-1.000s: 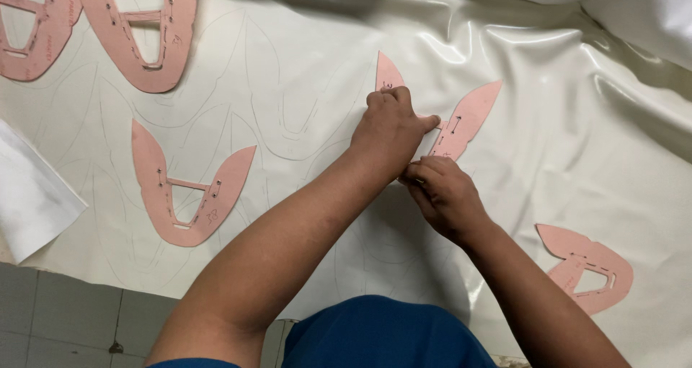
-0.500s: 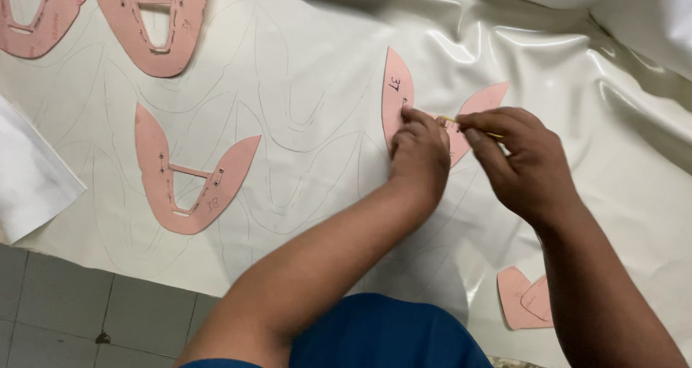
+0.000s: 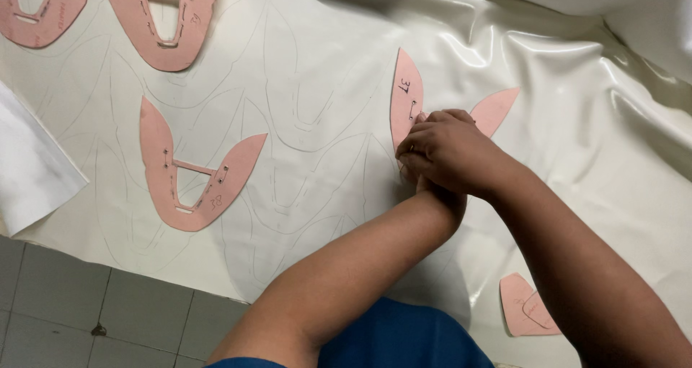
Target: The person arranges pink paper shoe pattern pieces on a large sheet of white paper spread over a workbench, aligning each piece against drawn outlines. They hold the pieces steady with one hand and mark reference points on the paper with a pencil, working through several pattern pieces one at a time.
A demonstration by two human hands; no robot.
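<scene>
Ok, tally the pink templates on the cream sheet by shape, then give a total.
U-shaped templates: 4, namely one under the hands, one lying free at the left, and two cut off at the top edge.
Small piece: 1, near the right forearm.
Total: 5 pink templates, all lying on the cream sheet.

The right hand (image 3: pixel 450 152) lies over the left hand (image 3: pixel 432 188), both pressing a pink template (image 3: pixel 405 98) onto cream sheet (image 3: pixel 562 123).

Right hand (image 3: pixel 447 148) lies curled over left hand (image 3: pixel 432 188); both forearms converge, crossing.
</scene>
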